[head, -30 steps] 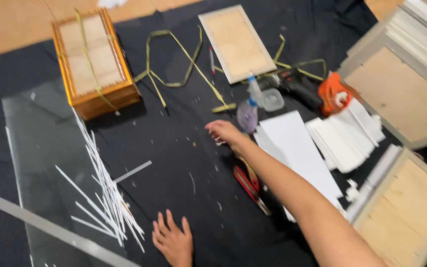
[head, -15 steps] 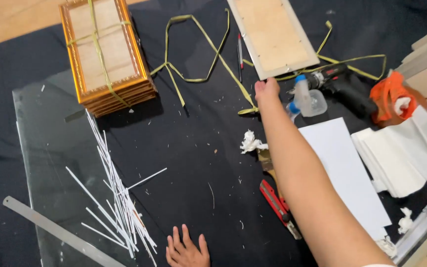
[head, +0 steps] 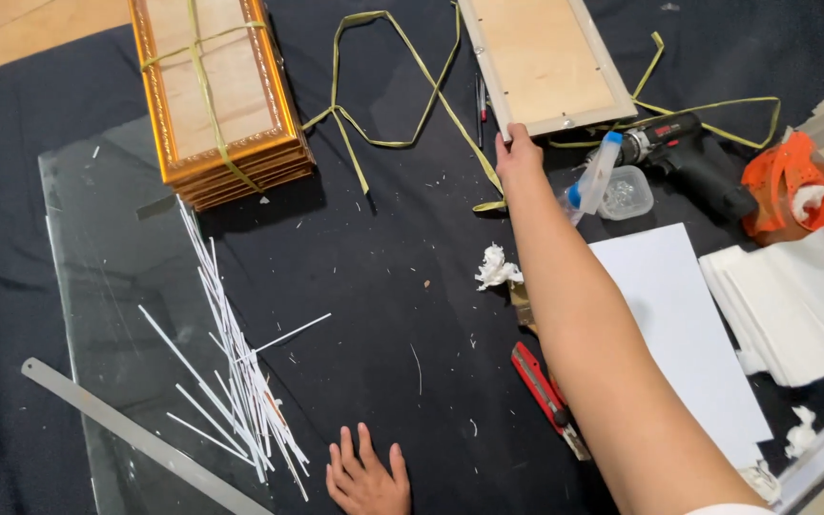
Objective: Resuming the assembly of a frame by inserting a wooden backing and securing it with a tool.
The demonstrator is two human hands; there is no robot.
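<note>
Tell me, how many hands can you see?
2. The right hand reaches far up and grips the lower corner of the pale wooden frame. The left hand rests flat on the black cloth at the bottom edge.

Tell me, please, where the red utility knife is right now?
The red utility knife lies on the black cloth, low and right of centre, beside the right forearm.

A single head-worn camera looks steeply down from above the person's shoulders onto a black cloth (head: 402, 277), facing away from the body. Taking the pale wooden frame (head: 541, 62) as landmark: it sits at the far top edge, cut off by the border; the right hand (head: 519, 157) reaches to its near corner, while the left hand (head: 366, 477) lies well nearer, at the bottom edge. No second view exists
</note>
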